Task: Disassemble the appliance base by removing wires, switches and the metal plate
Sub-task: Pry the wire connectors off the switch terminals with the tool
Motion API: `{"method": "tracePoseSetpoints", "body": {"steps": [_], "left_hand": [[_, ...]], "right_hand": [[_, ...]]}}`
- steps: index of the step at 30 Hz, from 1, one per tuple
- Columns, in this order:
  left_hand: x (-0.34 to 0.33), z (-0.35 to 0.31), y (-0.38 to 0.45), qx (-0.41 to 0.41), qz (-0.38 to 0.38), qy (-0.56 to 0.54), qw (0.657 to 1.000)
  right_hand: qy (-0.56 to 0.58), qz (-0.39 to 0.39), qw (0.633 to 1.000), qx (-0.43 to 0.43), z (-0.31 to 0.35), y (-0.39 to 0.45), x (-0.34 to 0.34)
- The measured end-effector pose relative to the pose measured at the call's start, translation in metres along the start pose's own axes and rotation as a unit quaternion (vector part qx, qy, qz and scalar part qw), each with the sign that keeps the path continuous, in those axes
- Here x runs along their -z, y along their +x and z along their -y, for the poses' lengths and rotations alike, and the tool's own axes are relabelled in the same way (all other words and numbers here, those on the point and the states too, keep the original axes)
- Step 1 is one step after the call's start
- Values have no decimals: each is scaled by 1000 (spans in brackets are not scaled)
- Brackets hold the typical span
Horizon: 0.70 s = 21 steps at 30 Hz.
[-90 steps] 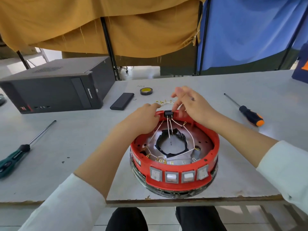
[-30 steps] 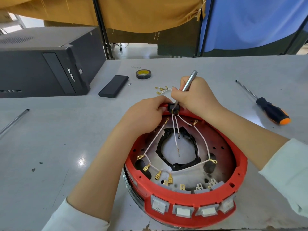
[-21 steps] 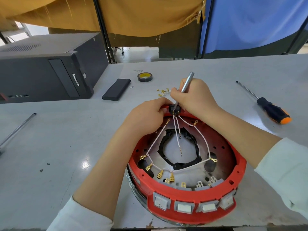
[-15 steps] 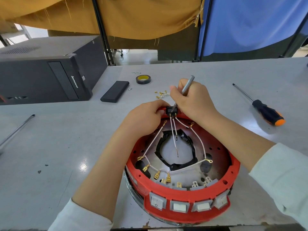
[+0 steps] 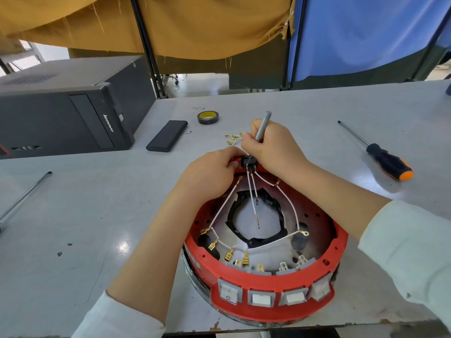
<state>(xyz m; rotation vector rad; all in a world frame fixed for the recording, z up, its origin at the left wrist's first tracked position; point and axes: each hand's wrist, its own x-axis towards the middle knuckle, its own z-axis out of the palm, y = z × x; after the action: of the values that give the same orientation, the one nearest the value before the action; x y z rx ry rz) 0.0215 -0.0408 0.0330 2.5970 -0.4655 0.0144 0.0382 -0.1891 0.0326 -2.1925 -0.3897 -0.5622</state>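
Observation:
A round red appliance base (image 5: 268,292) lies open side up near the table's front edge, with several white rocker switches (image 5: 261,298) along its near wall. White wires (image 5: 223,207) with brass terminals run from a small black switch block (image 5: 249,162) at the far rim down across the metal plate (image 5: 314,224) inside. My left hand (image 5: 207,173) grips the far rim beside that block. My right hand (image 5: 271,145) holds a slim grey tool (image 5: 263,126) upright, its tip at the block.
A black-and-orange screwdriver (image 5: 388,163) lies to the right, and a screwdriver shaft (image 5: 24,195) to the left. Behind the base sit loose brass terminals (image 5: 233,138), a tape roll (image 5: 208,117), a flat black case (image 5: 167,135) and a computer tower (image 5: 66,113).
Three seconds ago my right hand showed no tool; it now holds the grey tool at the block. Over the last second both hands stay in place and only the view shifts slightly.

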Motion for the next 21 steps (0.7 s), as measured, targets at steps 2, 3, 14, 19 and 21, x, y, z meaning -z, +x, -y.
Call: {"method": "tracePoseSetpoints", "body": {"steps": [2,3,14,19,21], "left_hand": [[0,0,0,2,0,4,1000],[-1,0,1,3,0,7,1000],[0,-1,3,10,5,-1,1000],[0,-2,0,6,3,8,1000],[-1,-2,0,6,3,10,1000]], "right_hand": [[5,15,999,-40,1,6,0],[8,26,998,-56,1,10,0],[48,3,996,-73,2,10,-1],[87,-39,993,-72,6,8,7],[95,1,991,-92,9,8,13]]}}
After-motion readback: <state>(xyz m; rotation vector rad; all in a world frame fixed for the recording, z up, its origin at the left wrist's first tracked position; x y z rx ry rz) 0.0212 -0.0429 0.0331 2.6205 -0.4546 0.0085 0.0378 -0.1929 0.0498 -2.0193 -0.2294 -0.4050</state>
